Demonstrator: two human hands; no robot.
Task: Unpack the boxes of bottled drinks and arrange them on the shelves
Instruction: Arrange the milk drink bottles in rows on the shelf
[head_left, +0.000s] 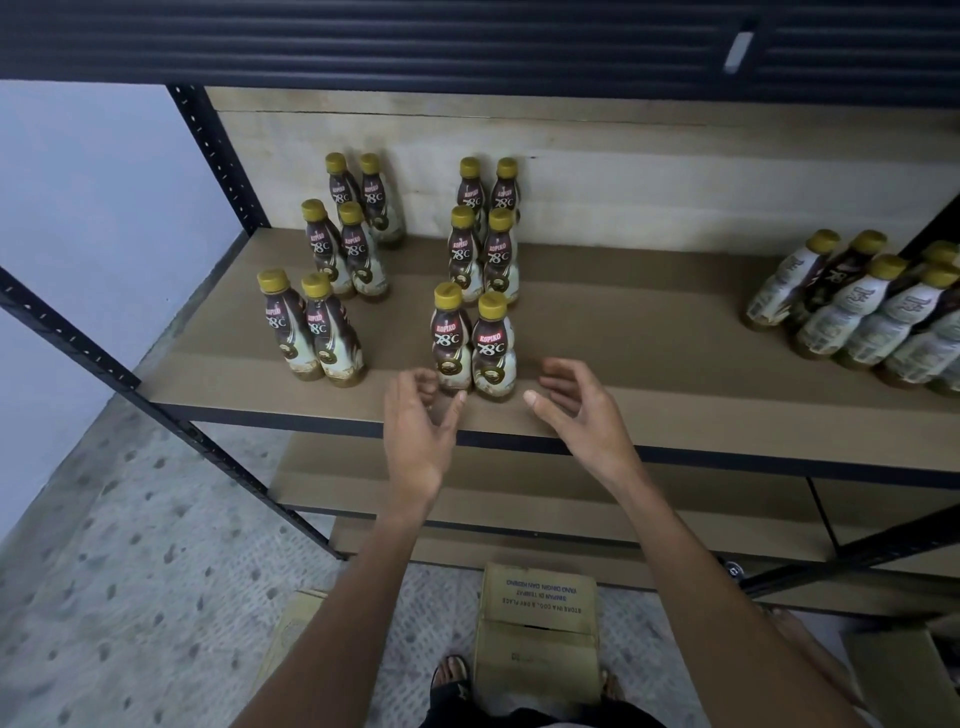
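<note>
Currently the front pair of bottles (472, 343) stands upright on the shelf board (649, 332), close to its front edge, roughly mid-width, the two touching side by side, gold caps up, brown "Kopiko 78°C" labels facing out. Left hand (418, 421) sits just left of that pair, fingers loosely curled and spread, holding nothing; fingertips are right at the base of the left bottle, can't tell if they actually touch. Right hand (576, 410) is just right of the pair, palm turned inward, fingers open and apart from the bottle, also empty. Behind the pair, two more pairs (485, 228) run in a column toward the back edge, all upright. A second column of three pairs (337, 260) stands nearer the left edge, well apart from the first. Right-side bottle group (872, 306) is clustered at the right edge, white sides of the labels showing, appearing tilted by lens distortion. Black metal uprights (218, 156) frame the shelf at the back left corner. Below, lower shelf boards (519, 499) show. On the floor (156, 545) in front of the rack sits an open cardboard box (537, 629), flaps up, with another box (291, 634) partly visible to its left.
</note>
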